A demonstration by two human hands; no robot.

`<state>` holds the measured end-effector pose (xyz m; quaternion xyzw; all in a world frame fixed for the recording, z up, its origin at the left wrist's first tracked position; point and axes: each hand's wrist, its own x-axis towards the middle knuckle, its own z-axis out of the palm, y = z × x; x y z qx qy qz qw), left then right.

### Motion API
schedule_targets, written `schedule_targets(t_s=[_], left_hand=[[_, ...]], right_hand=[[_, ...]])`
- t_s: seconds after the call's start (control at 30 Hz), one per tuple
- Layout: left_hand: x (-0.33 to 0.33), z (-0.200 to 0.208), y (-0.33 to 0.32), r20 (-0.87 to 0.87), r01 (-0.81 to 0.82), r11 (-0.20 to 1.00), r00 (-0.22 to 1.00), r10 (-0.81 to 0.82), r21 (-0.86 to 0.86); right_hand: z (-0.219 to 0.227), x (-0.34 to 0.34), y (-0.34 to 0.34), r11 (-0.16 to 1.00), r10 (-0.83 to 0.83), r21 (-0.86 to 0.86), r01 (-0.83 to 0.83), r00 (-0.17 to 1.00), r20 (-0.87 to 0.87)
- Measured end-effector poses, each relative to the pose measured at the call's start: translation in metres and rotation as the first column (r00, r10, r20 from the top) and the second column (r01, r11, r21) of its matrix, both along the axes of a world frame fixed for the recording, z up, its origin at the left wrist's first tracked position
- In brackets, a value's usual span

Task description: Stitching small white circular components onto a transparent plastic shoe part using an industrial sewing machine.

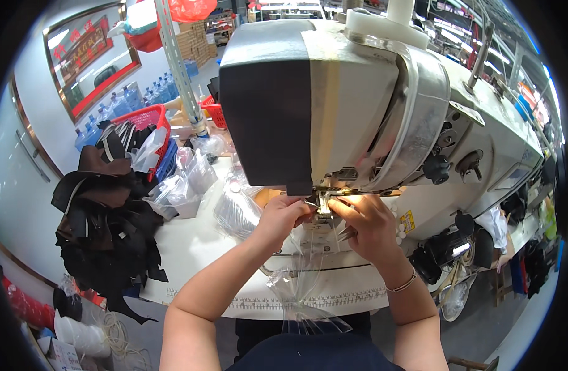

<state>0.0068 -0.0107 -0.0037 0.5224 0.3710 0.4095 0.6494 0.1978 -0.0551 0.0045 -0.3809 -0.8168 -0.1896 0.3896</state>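
1. Below the head of a large white sewing machine (pixel 364 105), in bright lamplight at the needle area (pixel 324 209): two hands close together, one on either side.
2. Left hand (pixel 283 216): fingers curled, thumb and forefinger drawn in close to the needle area. Too small and bright there to tell what, if anything, in the grip.
3. Right hand (pixel 372 229): fingers bent, tips pointing inward at the same spot; cannot tell whether open or closed. Under the fingers, a thin grey metal thing, perhaps tweezers or snips. On the wrist, a bracelet (pixel 402 285).
4. Between the forearms, from below the needle area down over the front edge of the white table (pixel 182 247): clear plastic film (pixel 296 295).
5. Along that curved front edge, a ruler strip (pixel 250 303).
6. Left of the left forearm, clear plastic bags (pixel 185 179); farther left, a big heap of black and brown pieces (pixel 111 222), draped past the table's edge.
7. Behind the heap, a red basket (pixel 161 145), well filled; beyond, large blue bottles (pixel 120 102).
8. On the floor, lower left: a white spool (pixel 80 337) beside loose cord (pixel 117 337).
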Motion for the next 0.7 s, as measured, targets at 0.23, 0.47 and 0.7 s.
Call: schedule_targets(t_s=[0.23,0.47,0.7], left_hand=[[0.005,-0.007,-0.016,0.001,-0.032,0.998,0.999,0.032,0.046],[-0.007,0.010,-0.025,-0.205,0.139,0.990,0.969,-0.138,-0.010],[-0.024,0.012,-0.010,-0.147,-0.268,0.807,0.906,0.397,0.526]], right_hand=[[-0.020,0.004,-0.011,0.970,0.052,0.231,-0.073,0.994,0.095],[-0.004,0.022,-0.009,0.973,0.107,0.200,-0.117,0.992,0.062],[-0.005,0.024,-0.003,0.973,0.119,0.192,-0.128,0.991,0.057]])
